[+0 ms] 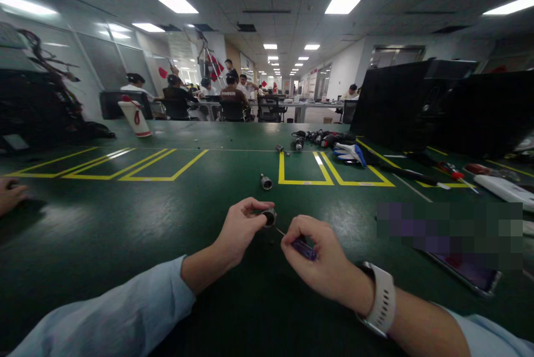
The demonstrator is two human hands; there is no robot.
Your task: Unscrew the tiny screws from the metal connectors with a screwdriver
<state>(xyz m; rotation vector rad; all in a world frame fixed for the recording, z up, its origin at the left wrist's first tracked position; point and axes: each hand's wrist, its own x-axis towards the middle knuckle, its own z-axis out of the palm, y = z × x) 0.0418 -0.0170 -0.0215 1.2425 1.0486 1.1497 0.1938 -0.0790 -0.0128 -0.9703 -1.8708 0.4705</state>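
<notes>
My left hand [240,229] is closed around a small round metal part [270,218] with a dark hollow opening, its thumb and fingers pinching the rim. In my right hand [319,254] is a screwdriver [304,248] with a purple handle; its thin shaft points up and left toward the metal part. Whether the tip touches the part I cannot tell. A tiny ring-like piece [272,242] lies on the green table [200,301] between my hands. Just beyond them rests a similar metal part [266,182].
Yellow tape frames mark the table. At the back lie dark metal parts [319,137] and a blue-and-white glove [350,154]. To the right are a red-handled screwdriver [450,169] and a phone [467,271]. A white cup [136,117] stands back left; another person's hand [11,194] is at the left edge.
</notes>
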